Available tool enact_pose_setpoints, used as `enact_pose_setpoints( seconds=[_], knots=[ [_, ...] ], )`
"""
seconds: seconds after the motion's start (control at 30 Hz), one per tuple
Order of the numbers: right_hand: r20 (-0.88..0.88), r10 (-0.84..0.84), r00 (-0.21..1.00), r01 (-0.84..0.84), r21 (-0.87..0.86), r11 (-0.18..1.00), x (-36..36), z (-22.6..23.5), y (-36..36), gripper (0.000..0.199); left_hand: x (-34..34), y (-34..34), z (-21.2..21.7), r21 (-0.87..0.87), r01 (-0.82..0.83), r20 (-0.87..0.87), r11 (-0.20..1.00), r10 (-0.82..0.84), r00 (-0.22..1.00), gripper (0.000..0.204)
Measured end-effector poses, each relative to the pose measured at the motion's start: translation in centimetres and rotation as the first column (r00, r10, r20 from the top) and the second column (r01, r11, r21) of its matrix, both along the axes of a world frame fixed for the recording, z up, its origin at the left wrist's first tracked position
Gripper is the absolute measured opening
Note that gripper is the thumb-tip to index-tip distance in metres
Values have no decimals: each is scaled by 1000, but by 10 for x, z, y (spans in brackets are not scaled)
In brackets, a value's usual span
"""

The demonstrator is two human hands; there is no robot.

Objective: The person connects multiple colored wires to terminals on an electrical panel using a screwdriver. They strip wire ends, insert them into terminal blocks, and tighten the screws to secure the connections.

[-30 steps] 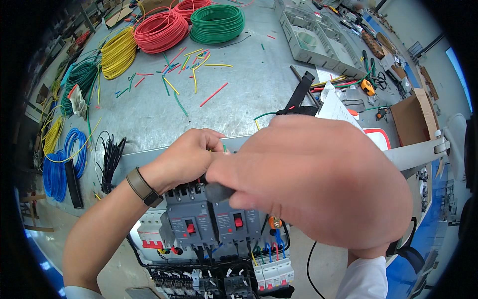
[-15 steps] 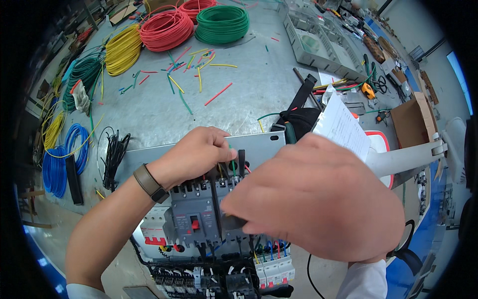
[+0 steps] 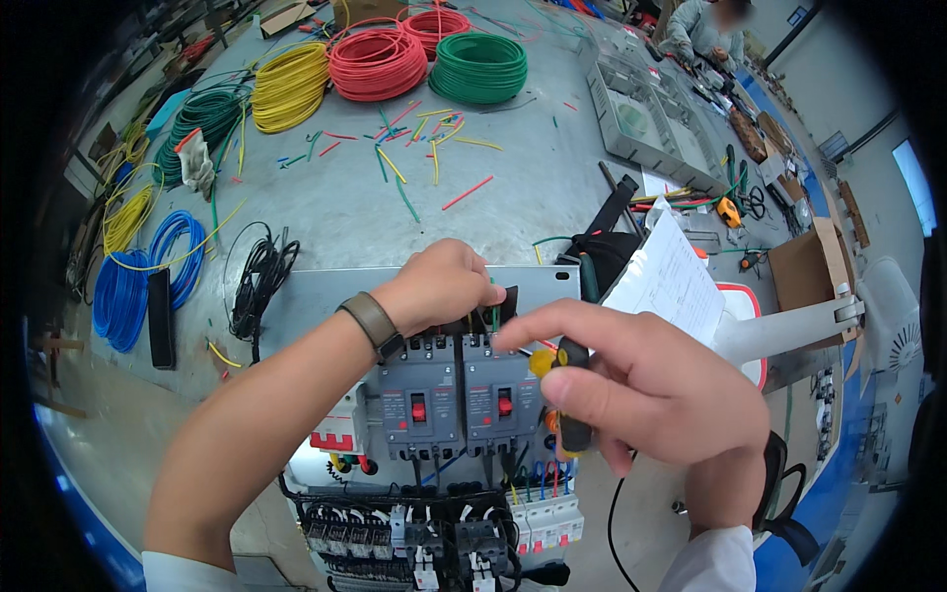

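Two grey circuit breakers with red toggles, the left breaker (image 3: pixel 419 380) and the right breaker (image 3: pixel 480 419), sit side by side on a metal mounting plate (image 3: pixel 335 284). Above the right one, my left hand (image 3: pixel 446 281) has its thumb and fingers pinched at a short green wire (image 3: pixel 495 318) that runs down to the breaker's top terminals. Gripped in my right hand (image 3: pixel 656 390) is a screwdriver (image 3: pixel 575 400) with a black and yellow handle, tilted away from the terminals. My right index finger stretches toward the green wire; whether it touches cannot be made out.
Lower on the panel are small white breakers (image 3: pixel 546 523) and black wiring. Red coils (image 3: pixel 375 64), a green coil (image 3: pixel 480 69), a yellow coil (image 3: pixel 289 89) and wire scraps lie on the table behind. Papers (image 3: pixel 676 281) and a white arm (image 3: pixel 789 331) stand right; a person (image 3: pixel 705 35) sits far right.
My right hand has swung up and back from the right breaker, uncovering its front, and the screwdriver now shows. My left hand stays at the wire. The view has shifted, bringing in a person.
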State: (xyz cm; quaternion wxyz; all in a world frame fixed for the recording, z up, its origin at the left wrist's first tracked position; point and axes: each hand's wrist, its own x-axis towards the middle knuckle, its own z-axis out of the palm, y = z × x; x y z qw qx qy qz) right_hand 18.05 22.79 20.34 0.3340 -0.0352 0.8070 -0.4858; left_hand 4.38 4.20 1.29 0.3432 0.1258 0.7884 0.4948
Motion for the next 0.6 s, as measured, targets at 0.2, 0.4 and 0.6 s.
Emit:
enact_pose_setpoints(
  seconds=[0.2, 0.4, 0.6],
  knots=[
    [-428, 199, 882, -161, 123, 979, 6, 3, 18, 51, 1, 1, -5, -48, -29, -62, 998, 26, 998, 23],
    [-509, 433, 744, -128, 527, 840, 20, 29, 17, 59, -3, -1, -7, -161, 14, -80, 987, -27, 996, 30],
    [-541, 577, 612, -138, 645, 752, 13, 24, 24, 58, -3, -5, -3, -155, 49, -83, 987, -62, 995, 30]
  ],
)
